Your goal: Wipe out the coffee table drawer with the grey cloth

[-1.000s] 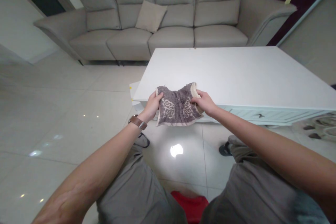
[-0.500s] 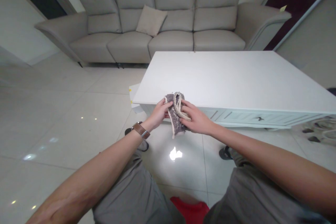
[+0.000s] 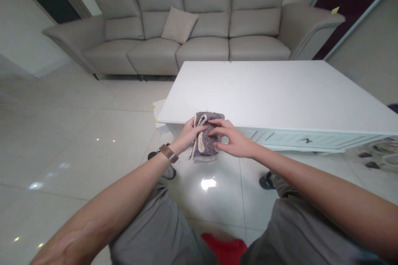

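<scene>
A folded grey-brown cloth point(image 3: 211, 144) with cream edging is held over the front left edge of the white table. My left hand point(image 3: 187, 136) is closed on its left side, the thumb pressing on top beside a looped cream-edged fold. My right hand point(image 3: 230, 138) is over the cloth's right side, fingers spread and fingertips at its surface. The cloth's underside and the left fingers beneath it are hidden.
The white table point(image 3: 264, 91) stretches ahead and to the right, with a drawer knob point(image 3: 307, 140) on its front. Behind it stands a grey sofa point(image 3: 202, 49) with a beige cushion point(image 3: 178, 25). Something red point(image 3: 224, 249) shows below, between my legs.
The folded cloth has been turned over to the left, so a broad flat face now shows. My right hand has loosened from the cream-edged layers and spread its fingers.
</scene>
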